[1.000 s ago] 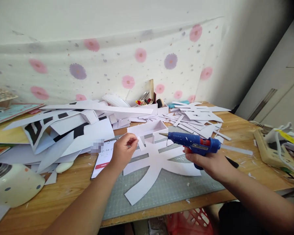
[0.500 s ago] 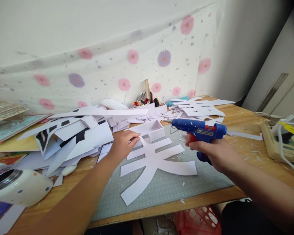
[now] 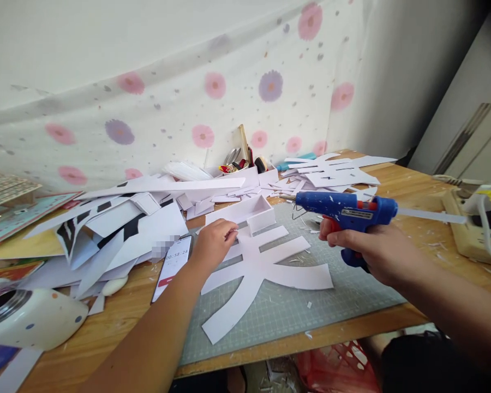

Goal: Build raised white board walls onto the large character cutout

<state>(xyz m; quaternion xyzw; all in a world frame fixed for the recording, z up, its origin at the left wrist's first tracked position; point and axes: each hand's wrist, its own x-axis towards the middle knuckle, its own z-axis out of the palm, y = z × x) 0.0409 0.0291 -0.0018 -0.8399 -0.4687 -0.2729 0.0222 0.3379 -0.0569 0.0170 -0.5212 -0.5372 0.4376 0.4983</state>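
Note:
My right hand (image 3: 374, 248) grips a blue hot glue gun (image 3: 343, 210) by its handle, a finger at the red trigger. The gun's nozzle points left, above the cutting mat and apart from the white pieces. My left hand (image 3: 215, 243) is closed in a pinch over the upper left part of a white foam-board cutout (image 3: 251, 267); what is between its fingertips is hidden. The cutout lies flat, with several straight arms and two curved legs. A raised white strip wall (image 3: 262, 215) stands at its top edge.
A green cutting mat (image 3: 303, 303) lies under the cutout. A phone (image 3: 172, 267) showing a timer is by my left forearm. White scraps (image 3: 126, 234) pile up at the left, beside a speckled bottle (image 3: 36, 319). More cutouts (image 3: 335, 172) and a power strip (image 3: 474, 218) are at the right.
My right hand and the glue gun have shifted right. My left hand has moved slightly left and down, and more of the phone shows. The view has turned a little.

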